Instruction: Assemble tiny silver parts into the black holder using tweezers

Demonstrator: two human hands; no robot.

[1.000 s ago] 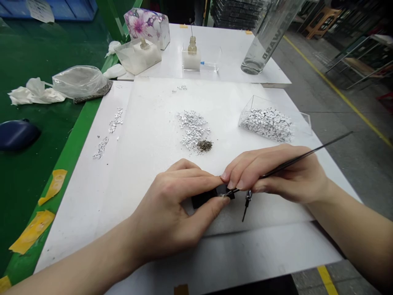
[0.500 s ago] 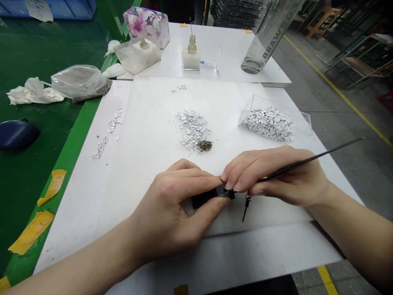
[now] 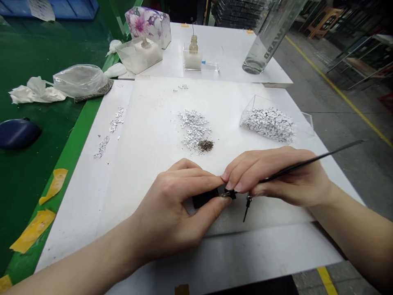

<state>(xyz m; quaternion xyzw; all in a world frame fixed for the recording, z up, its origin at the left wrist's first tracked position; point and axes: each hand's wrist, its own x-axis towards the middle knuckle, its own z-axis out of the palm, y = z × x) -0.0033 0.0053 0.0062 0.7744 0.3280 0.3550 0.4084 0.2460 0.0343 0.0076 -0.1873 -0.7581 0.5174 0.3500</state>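
Observation:
My left hand (image 3: 172, 209) pinches a small black block (image 3: 204, 200) between thumb and fingers. My right hand (image 3: 276, 176) is shut on long black tweezers (image 3: 310, 162), whose tips reach a tiny metal part at the block's end. A thin black pin (image 3: 246, 209) with a metal collar points down below my right fingers; its upper end is hidden. Both hands nearly touch above the white sheet (image 3: 138, 123). Ahead lie a pile of silver flakes (image 3: 194, 128) and dark granules (image 3: 205, 145).
A clear box of silver flakes (image 3: 267, 123) stands to the right. Beyond are a small bottle in a white block (image 3: 193, 53), a tall clear cylinder (image 3: 270, 37), a floral tissue box (image 3: 147, 22) and a plastic bag (image 3: 80, 80). Green bench and yellow tape lie left.
The far end of the tweezers has swung lower and to the right. My hands keep their hold on the block and tweezers, with only a slight shift in view.

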